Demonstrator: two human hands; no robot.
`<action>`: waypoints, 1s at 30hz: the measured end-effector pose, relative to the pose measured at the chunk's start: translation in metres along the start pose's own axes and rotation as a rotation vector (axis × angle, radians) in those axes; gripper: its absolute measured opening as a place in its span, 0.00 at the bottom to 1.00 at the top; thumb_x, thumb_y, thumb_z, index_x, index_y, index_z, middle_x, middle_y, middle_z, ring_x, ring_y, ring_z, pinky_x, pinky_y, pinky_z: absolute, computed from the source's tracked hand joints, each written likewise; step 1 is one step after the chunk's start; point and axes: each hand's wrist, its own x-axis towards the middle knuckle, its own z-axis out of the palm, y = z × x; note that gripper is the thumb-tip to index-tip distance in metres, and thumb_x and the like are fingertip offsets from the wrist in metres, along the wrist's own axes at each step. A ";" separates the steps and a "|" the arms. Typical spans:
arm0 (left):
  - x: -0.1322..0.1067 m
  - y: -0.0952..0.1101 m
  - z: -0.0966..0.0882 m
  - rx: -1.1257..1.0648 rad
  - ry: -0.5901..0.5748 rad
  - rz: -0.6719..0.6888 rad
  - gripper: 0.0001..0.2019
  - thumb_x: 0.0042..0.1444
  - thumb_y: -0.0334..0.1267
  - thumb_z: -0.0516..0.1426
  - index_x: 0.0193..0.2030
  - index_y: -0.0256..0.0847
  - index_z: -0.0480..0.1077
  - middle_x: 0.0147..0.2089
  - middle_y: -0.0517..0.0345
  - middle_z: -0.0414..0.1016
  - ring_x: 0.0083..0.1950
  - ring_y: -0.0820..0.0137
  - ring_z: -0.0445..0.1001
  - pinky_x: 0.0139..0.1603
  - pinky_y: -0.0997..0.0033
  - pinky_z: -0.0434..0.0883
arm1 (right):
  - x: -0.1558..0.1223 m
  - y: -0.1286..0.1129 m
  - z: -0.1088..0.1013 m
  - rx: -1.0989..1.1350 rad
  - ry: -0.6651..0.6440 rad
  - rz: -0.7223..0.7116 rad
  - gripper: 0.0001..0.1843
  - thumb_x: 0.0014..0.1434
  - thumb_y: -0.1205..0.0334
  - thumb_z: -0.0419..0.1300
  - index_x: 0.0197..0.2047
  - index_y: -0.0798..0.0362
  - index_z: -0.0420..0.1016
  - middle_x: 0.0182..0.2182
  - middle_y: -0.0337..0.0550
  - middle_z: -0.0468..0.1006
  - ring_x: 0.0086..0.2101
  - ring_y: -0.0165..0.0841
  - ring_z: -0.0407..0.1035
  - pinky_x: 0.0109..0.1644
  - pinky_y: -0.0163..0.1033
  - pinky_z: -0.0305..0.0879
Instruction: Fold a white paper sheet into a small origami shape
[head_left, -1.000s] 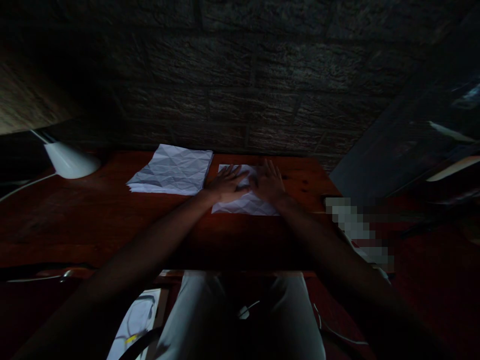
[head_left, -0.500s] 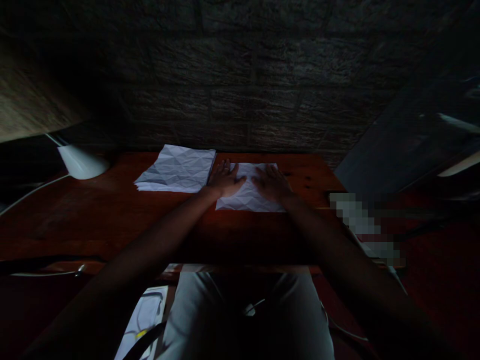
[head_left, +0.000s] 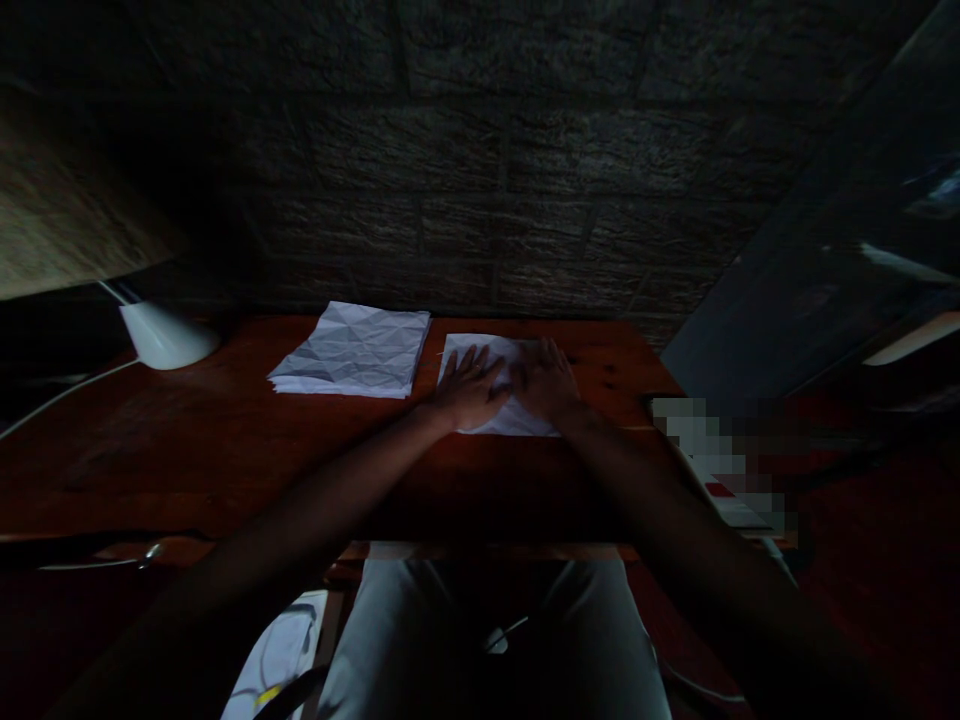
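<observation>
A creased white sheet of paper (head_left: 517, 420) lies on the wooden table, partly covered by both hands. My left hand (head_left: 472, 390) rests flat on its left half, fingers spread. On the right half, my right hand (head_left: 547, 380) lies flat with fingers stretched out. The two thumbs are close together over the middle of the sheet. To the left sits a stack of creased white paper sheets (head_left: 356, 350), its top sheet showing a pattern of triangular folds; neither hand touches it.
A lamp with a white base (head_left: 165, 335) stands at the table's (head_left: 172, 450) left. Behind rises a dark block wall (head_left: 450, 150). At the right edge lies a flat, partly pixelated object (head_left: 739, 510). Below left is a white box-like thing (head_left: 277, 650) with a yellow patch.
My left hand has slid right and nearer to me, off the sheet's left edge toward its middle. My right hand stays on the right half. The view has tilted slightly.
</observation>
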 end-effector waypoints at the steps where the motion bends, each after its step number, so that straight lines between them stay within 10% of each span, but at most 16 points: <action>1: -0.001 0.000 0.000 0.001 -0.010 -0.013 0.36 0.72 0.57 0.40 0.81 0.41 0.46 0.84 0.46 0.36 0.84 0.49 0.32 0.81 0.41 0.36 | 0.000 0.000 0.000 0.009 0.014 -0.047 0.32 0.75 0.55 0.45 0.76 0.62 0.59 0.76 0.62 0.53 0.76 0.49 0.46 0.78 0.52 0.42; 5: 0.000 -0.001 -0.003 0.011 -0.035 -0.055 0.41 0.70 0.60 0.40 0.81 0.35 0.43 0.84 0.41 0.34 0.83 0.45 0.29 0.81 0.40 0.35 | 0.002 0.006 0.002 0.049 -0.045 -0.215 0.30 0.76 0.59 0.42 0.75 0.61 0.62 0.74 0.57 0.60 0.75 0.41 0.51 0.78 0.45 0.44; 9: -0.001 -0.007 -0.005 0.001 -0.052 -0.132 0.43 0.71 0.60 0.37 0.81 0.30 0.40 0.83 0.38 0.32 0.83 0.46 0.29 0.81 0.43 0.40 | 0.003 0.014 0.004 0.039 -0.095 -0.088 0.32 0.76 0.53 0.42 0.77 0.57 0.57 0.77 0.58 0.52 0.76 0.46 0.44 0.78 0.51 0.42; 20: 0.008 -0.023 -0.016 0.107 0.141 -0.166 0.33 0.72 0.45 0.37 0.71 0.23 0.62 0.76 0.33 0.62 0.77 0.50 0.61 0.75 0.53 0.58 | 0.001 0.012 -0.004 0.000 0.005 0.049 0.30 0.75 0.60 0.43 0.75 0.60 0.62 0.76 0.63 0.56 0.75 0.50 0.49 0.77 0.54 0.47; 30: 0.013 -0.024 0.001 0.051 -0.008 -0.006 0.36 0.73 0.52 0.36 0.80 0.31 0.46 0.83 0.45 0.39 0.84 0.58 0.35 0.82 0.55 0.39 | 0.001 0.005 0.004 0.069 -0.027 -0.095 0.30 0.76 0.57 0.43 0.74 0.60 0.63 0.75 0.60 0.59 0.74 0.44 0.52 0.77 0.49 0.47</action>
